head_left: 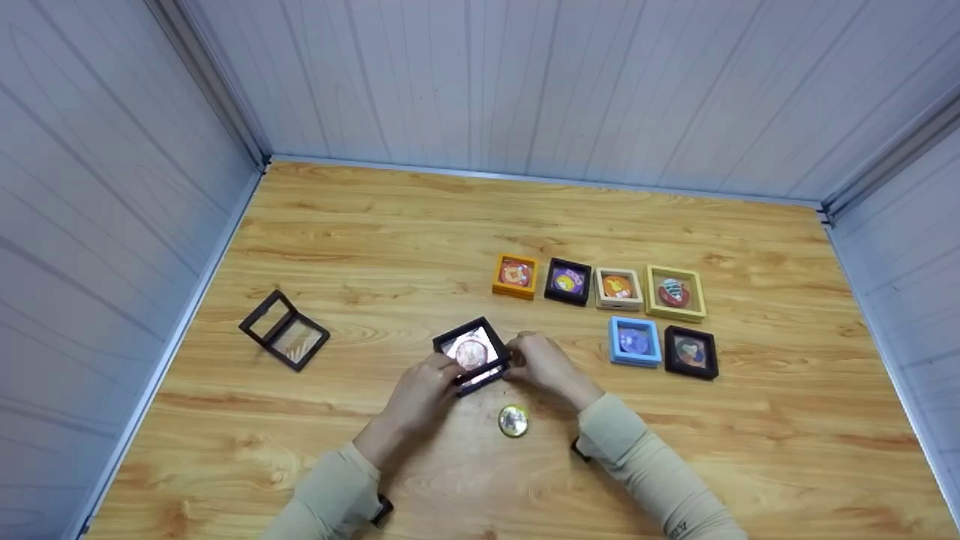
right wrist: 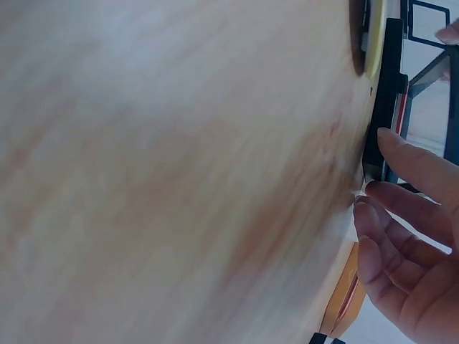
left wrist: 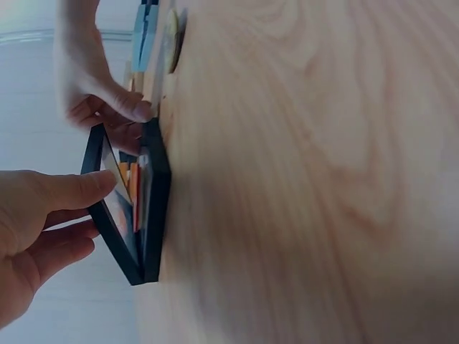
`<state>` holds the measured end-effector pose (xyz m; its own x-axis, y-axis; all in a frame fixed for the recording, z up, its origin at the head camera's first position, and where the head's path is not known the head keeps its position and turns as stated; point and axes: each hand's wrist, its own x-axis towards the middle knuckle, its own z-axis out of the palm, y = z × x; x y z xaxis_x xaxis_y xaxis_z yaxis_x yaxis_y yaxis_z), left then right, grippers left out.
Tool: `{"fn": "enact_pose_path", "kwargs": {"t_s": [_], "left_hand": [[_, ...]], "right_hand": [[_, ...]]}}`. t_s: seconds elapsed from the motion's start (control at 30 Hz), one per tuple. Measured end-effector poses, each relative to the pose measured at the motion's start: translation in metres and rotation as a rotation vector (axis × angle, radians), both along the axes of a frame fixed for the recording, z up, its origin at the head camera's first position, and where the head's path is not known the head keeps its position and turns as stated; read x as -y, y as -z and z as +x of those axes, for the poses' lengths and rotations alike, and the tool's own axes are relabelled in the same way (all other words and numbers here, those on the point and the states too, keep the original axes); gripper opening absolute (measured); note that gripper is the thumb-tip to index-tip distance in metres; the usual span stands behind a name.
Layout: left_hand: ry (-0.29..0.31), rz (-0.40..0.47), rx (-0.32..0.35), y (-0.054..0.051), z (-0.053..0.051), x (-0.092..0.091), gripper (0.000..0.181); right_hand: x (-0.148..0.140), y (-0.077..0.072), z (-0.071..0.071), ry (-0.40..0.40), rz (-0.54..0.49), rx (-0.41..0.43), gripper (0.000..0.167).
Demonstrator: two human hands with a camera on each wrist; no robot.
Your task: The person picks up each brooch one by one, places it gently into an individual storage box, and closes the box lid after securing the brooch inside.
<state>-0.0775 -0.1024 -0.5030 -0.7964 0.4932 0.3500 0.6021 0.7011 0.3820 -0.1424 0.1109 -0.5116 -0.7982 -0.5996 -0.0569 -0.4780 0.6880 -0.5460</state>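
Observation:
A black hinged display frame [head_left: 490, 330] with clear film windows stands partly open on the table, a round piece showing through its film. My left hand [head_left: 417, 391] pinches the raised half by its rim; in the left wrist view its thumb [left wrist: 79, 190] lies on the near side. At the other end, my right hand [head_left: 551, 367] holds the lower half's edge between thumb and finger, as the right wrist view shows with the frame's black side [right wrist: 386, 93]. A round badge [head_left: 514, 421] with a yellow-green rim lies just in front of the frame.
Another black frame [head_left: 279, 335] stands open at the left. To the right sit several closed frames with round badges inside, among them an orange frame [head_left: 515, 289], a light blue frame [head_left: 634, 363] and a yellow frame [head_left: 697, 309]. White panels [head_left: 450, 90] wall the table's back and sides.

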Motion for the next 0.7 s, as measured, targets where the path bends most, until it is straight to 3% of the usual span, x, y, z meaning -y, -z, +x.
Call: {"fn": "enact_pose_path", "kwargs": {"t_s": [0.7], "left_hand": [[0.073, -0.247, -0.121, 0.014, -0.003, -0.006, 0.008]], "right_hand": [[0.001, -0.002, 0.002, -0.006, 0.031, 0.002, 0.023]]}}
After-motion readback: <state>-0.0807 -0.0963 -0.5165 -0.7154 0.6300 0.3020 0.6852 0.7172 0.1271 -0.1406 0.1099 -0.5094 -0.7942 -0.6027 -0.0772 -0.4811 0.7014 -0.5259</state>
